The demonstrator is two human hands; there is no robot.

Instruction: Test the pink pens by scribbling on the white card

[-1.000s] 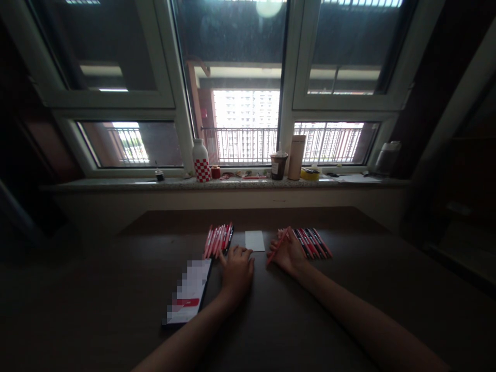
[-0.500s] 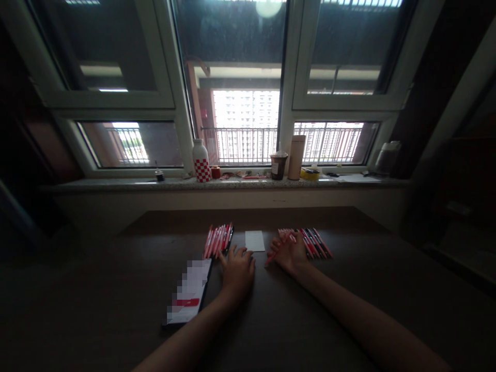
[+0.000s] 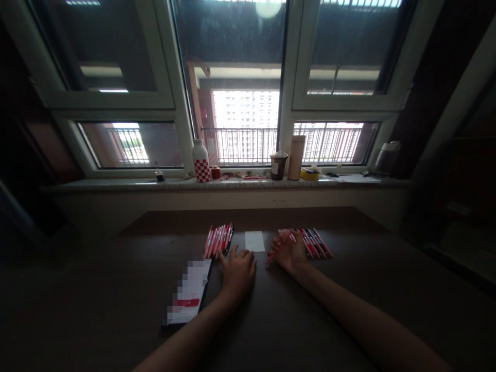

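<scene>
My right hand [image 3: 290,252] is closed around a pink pen [image 3: 273,257], which slants down to the left from its fingers. Behind that hand lies a row of red, pink and black pens [image 3: 315,243], partly hidden by it. My left hand [image 3: 237,269] lies on the table with its fingers spread and nothing in them. Its thumb is near the lower end of a second row of pink, red and black pens [image 3: 219,241]. Between the two rows, just beyond my left fingertips, is a small white paper [image 3: 254,241].
A phone-like flat slab [image 3: 188,305] with a blurred screen lies left of my left forearm on the dark table [image 3: 116,289]. On the windowsill stand a red-checked bottle [image 3: 201,163], a lidded drink cup [image 3: 278,166], a tan flask [image 3: 296,157] and a yellow roll [image 3: 309,174].
Almost nothing differs. The fingers of my left hand have shifted very slightly, and my right hand keeps the pink pen in the same place.
</scene>
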